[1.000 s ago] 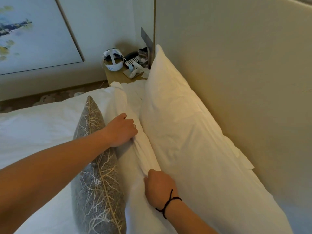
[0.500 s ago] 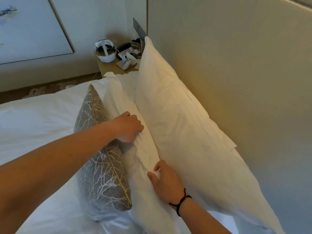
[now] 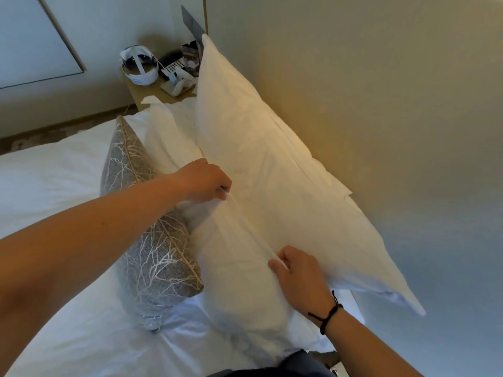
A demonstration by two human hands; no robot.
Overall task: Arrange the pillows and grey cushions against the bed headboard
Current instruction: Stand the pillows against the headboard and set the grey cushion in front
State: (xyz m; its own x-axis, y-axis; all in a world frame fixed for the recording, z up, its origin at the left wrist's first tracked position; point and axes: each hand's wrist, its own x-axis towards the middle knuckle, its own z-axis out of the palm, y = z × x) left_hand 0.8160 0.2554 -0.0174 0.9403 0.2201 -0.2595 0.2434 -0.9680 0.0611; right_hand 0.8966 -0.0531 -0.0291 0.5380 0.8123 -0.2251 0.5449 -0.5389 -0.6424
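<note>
A large white pillow (image 3: 272,159) leans upright against the beige headboard (image 3: 381,104). In front of it stands a second white pillow (image 3: 231,268), its top edge pinched by both hands. My left hand (image 3: 206,180) grips that edge near its middle. My right hand (image 3: 296,270), with a black cord on the wrist, grips the same edge closer to me. A grey cushion (image 3: 147,235) with a white branch pattern stands on edge against the front pillow's left side, under my left forearm.
White bedding (image 3: 54,186) covers the mattress to the left. Beyond the pillows a wooden nightstand (image 3: 147,91) carries a white headset (image 3: 138,66), a phone and small items. A framed panel (image 3: 32,42) hangs on the far wall.
Both hands have shifted along the front pillow's top edge and now pinch it, pulling it up toward the back pillow. The view has dropped, showing more of the cushion's near end.
</note>
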